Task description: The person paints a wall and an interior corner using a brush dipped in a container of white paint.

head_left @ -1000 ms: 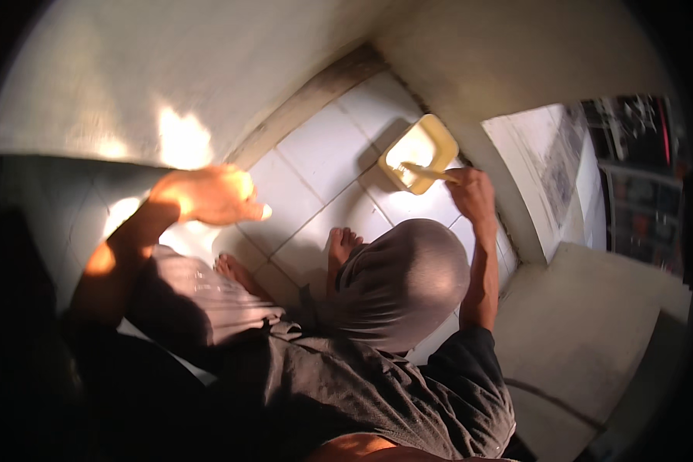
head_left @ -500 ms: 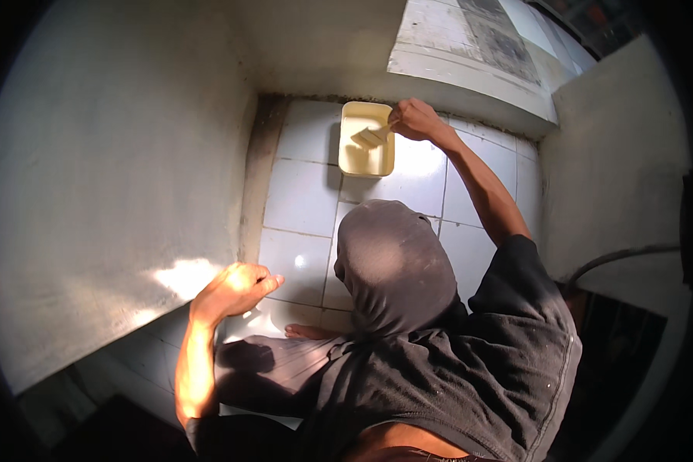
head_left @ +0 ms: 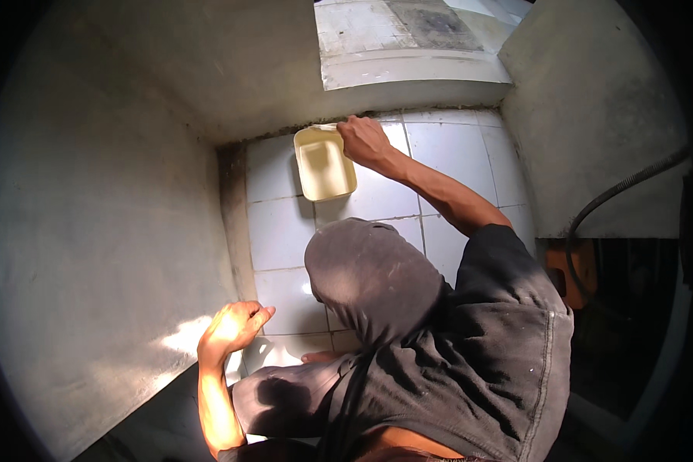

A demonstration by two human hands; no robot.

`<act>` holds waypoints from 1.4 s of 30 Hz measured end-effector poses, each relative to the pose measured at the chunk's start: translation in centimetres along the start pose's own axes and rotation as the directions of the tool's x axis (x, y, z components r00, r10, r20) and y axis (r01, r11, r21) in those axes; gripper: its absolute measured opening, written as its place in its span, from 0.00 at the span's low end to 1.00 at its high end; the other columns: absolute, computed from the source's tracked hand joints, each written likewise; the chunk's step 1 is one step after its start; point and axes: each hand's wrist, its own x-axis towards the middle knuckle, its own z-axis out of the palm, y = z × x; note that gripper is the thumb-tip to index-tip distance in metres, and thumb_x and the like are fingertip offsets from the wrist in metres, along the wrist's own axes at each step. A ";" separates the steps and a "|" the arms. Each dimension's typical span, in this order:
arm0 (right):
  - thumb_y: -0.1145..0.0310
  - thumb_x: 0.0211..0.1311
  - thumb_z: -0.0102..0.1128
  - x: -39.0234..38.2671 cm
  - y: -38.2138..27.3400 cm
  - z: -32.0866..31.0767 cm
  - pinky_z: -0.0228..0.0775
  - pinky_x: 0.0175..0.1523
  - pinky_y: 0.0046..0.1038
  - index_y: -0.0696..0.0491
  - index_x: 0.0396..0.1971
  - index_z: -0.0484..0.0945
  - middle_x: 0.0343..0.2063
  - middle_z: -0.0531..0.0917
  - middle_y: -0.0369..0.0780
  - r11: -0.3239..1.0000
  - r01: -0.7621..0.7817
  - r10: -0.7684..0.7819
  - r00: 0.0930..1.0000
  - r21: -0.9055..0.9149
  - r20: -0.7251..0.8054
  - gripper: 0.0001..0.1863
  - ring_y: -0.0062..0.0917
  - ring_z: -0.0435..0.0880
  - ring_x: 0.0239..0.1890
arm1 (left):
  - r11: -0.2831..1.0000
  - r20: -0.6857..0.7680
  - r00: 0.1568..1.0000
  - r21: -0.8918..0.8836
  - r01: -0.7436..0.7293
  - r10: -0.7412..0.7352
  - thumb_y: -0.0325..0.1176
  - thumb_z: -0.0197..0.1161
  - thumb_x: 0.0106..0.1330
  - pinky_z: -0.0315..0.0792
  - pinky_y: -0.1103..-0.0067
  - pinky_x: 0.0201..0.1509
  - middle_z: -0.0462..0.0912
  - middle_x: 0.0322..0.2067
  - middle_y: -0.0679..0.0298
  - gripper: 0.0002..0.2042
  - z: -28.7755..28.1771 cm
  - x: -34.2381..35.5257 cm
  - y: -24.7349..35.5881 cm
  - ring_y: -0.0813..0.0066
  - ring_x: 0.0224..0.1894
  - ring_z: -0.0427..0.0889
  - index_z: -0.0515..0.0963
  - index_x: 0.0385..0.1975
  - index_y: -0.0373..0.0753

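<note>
- I am holding a brush (head_left: 326, 127) in my right grip (head_left: 366, 144); the fingers are bending snugly around it, and the hand is hiding its handle.
- The pale brush head is showing just left of that grip, at the far rim of the tub; I cannot tell whether it is touching.
- The pale yellow tub (head_left: 351, 183) is standing upright on the floor, just below and left of the right grip.
- My left grip (head_left: 233, 327) is hanging well apart from the tub, its fingers curling loosely and its thumb pointing right; the palm is facing away, so I cannot tell how far it is closing or whether it is holding anything.
- A grey wall (head_left: 108, 231) is rising left of the left grip, with sunlight falling beside the hand.
- White tiles (head_left: 285, 296) are covering the floor between the two grips.
- A knee (head_left: 369, 273) in grey cloth is sticking up below the right grip.
- A dark hose (head_left: 627, 185) is curving well to the right of that grip.
</note>
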 end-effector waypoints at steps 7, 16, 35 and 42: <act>0.71 0.50 0.60 -2.5 -1.8 0.5 0.76 0.35 0.48 0.55 0.21 0.82 0.19 0.81 0.52 0.990 -0.126 0.112 0.976 0.065 0.185 0.05 0.51 0.82 0.25 | 0.992 -0.069 0.989 -0.007 -0.129 0.128 0.53 0.54 0.71 0.72 0.58 0.43 0.81 0.28 0.43 0.26 0.5 0.6 -1.6 0.41 0.36 0.79 0.79 0.28 0.31; 0.65 0.60 0.61 -5.5 -1.0 0.5 0.79 0.45 0.36 0.55 0.39 0.88 0.35 0.88 0.47 0.901 -0.157 0.081 0.977 0.405 0.198 0.13 0.42 0.88 0.35 | 0.993 -0.004 1.000 -0.116 -0.029 0.029 0.55 0.56 0.71 0.72 0.64 0.37 0.81 0.26 0.49 0.25 0.5 -0.9 -1.6 0.56 0.30 0.80 0.81 0.32 0.34; 0.69 0.56 0.58 -3.5 -0.3 -1.4 0.79 0.40 0.44 0.58 0.33 0.87 0.25 0.85 0.51 0.989 -0.141 0.133 0.980 0.042 0.150 0.11 0.48 0.85 0.31 | 0.973 -0.085 0.995 -0.229 0.040 -0.061 0.46 0.58 0.71 0.73 0.68 0.40 0.80 0.27 0.47 0.20 2.2 -2.5 -3.0 0.56 0.29 0.77 0.81 0.38 0.31; 0.66 0.52 0.60 -3.0 -2.0 1.4 0.76 0.39 0.46 0.58 0.25 0.85 0.22 0.83 0.54 0.912 -0.264 0.215 0.959 0.314 0.182 0.11 0.50 0.84 0.30 | 0.980 -0.067 0.997 -0.195 0.036 -0.050 0.48 0.58 0.71 0.74 0.67 0.43 0.82 0.30 0.45 0.21 1.6 -2.1 -2.6 0.54 0.32 0.80 0.82 0.39 0.31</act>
